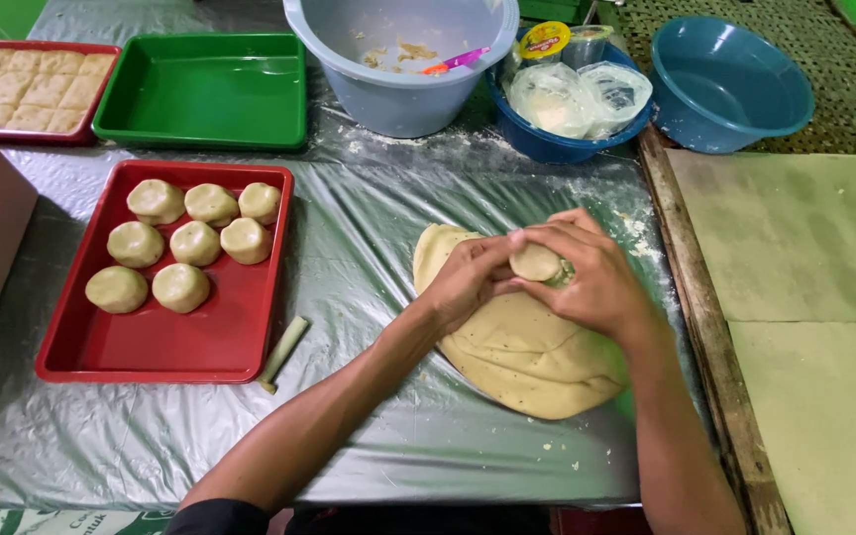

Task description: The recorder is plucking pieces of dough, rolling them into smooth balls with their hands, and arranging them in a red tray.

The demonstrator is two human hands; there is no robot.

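The person's left hand [468, 277] and right hand [591, 277] were pressed together around a small dough ball [535, 263]. Both hands were closed snugly on it, the fingers of each hand wrapped round its sides and only its pale top showing between them. The ball sat right in the middle of the grip, held just above the big dough lump [522, 347] that lay under the hands on the plastic-covered table [369, 248].

It looked like the shaping step: the piece seemed to be getting rounded and smoothed between the hands.

Well off to the left of the grip was a red tray [151, 347] with eight finished dough balls [180, 243] in rows, and room left in its near half. A small pale stick [284, 349] lay just beside that tray, between it and the hands. Far past the grip stood a grey tub [398, 89], a green tray [205, 89] and two blue bowls [725, 84].

The next move would probably call for a gentle hold, so the soft ball kept its round shape, and a long reach left to a bare spot on the red tray.
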